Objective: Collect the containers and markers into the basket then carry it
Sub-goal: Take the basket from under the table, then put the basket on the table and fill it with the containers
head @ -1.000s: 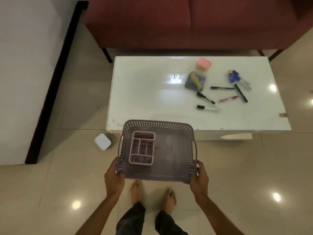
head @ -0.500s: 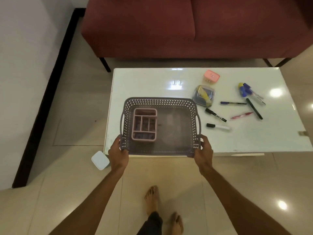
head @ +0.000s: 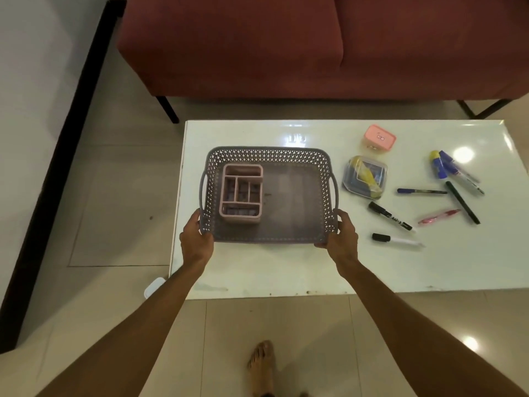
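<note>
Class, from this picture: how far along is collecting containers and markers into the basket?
Done: only the pink organiser sits in the basket. In hand: the left hand and right hand grip the basket's near corners. Left: the pink container, the clear container and the markers lie on the table; then carrying.

This looks like a living room in a home. A big dark red sofa (head: 257, 47) on thin black legs fills the top from 11 to 1 o'clock. A low, shiny white tabletop (head: 257, 270) stands just in front of it, from the middle out to 3 o'clock. The floor (head: 114, 196) has large, pale, shiny tiles. At 9 o'clock is a white wall (head: 34, 67) with a black strip (head: 57, 156) along its bottom. A bare foot (head: 262, 365) stands on the tiles at 6 o'clock.
</note>
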`<move>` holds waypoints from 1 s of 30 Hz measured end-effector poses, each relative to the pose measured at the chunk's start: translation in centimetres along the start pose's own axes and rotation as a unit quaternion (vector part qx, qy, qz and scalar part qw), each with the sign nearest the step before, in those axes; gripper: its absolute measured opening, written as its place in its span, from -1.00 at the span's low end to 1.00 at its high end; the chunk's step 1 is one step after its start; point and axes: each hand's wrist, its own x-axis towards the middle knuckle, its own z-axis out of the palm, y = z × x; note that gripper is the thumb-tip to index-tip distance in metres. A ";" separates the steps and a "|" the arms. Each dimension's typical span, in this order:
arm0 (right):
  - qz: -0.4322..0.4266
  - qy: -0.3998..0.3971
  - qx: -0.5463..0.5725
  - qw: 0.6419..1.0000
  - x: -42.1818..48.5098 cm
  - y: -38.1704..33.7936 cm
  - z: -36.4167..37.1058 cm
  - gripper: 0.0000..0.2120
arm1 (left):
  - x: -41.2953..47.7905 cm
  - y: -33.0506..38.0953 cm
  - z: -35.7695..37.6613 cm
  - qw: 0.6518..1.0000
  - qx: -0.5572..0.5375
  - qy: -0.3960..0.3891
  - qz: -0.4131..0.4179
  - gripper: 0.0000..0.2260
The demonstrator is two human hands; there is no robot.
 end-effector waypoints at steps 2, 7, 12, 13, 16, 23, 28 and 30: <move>-0.002 0.000 -0.006 1.000 0.1 0.2 0.2 -0.65 | 0.3 -0.3 -0.1 1.000 -0.001 -0.014 0.000 -0.61; 0.011 -0.007 -0.023 1.000 0.3 1.3 0.0 -0.66 | 0.2 -0.9 -0.4 0.998 0.001 -0.053 -0.018 -0.53; 0.020 -0.003 -0.018 1.000 -0.2 1.6 -0.7 -0.62 | -1.3 -0.2 -1.0 0.999 0.010 -0.040 -0.009 -0.52; 0.022 0.003 -0.012 1.000 -0.4 1.7 -1.0 -0.60 | -2.0 0.1 -1.1 1.000 0.018 -0.024 -0.010 -0.52; 0.025 0.024 0.000 0.999 -1.1 1.7 -1.9 -0.58 | -4.8 1.0 -1.0 0.996 0.055 0.051 0.041 -0.54; -0.002 0.056 0.022 0.998 -1.7 -0.5 -6.7 -0.66 | -10.9 7.9 3.1 0.982 0.045 0.019 0.182 -0.61; 0.009 0.072 0.057 0.996 1.5 -2.5 -12.1 -0.71 | -12.0 14.5 9.5 0.971 0.030 -0.112 0.207 -0.69; 0.022 0.068 0.084 0.994 3.7 -2.9 -14.2 -0.69 | -11.7 17.0 13.0 0.971 0.030 -0.153 0.181 -0.71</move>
